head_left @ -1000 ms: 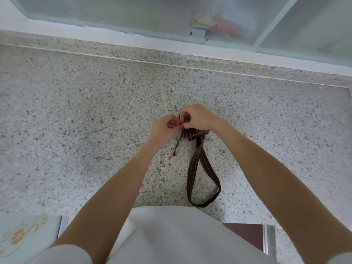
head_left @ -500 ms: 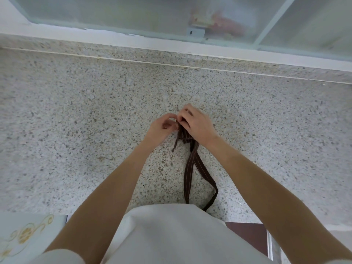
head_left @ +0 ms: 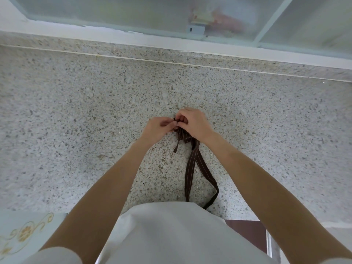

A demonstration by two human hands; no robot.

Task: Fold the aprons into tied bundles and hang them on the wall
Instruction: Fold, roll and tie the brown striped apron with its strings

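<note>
— What is seen from the head view?

— A brown striped apron bundle [head_left: 182, 134] is held just above the speckled stone table [head_left: 76, 115], near its middle. It is pinched at the top by both hands: the left hand [head_left: 159, 128] is closed on the cloth from the left, and the right hand [head_left: 193, 122] is clenched over it from the right, the fingertips meeting.

— And the straps?

— A long strap loop [head_left: 192, 168] is laid on the table toward the person's white garment [head_left: 171, 235], and a short strap end [head_left: 177, 145] is seen hanging below the bundle. A frosted window [head_left: 114, 12] is seen beyond the table's far edge.
</note>
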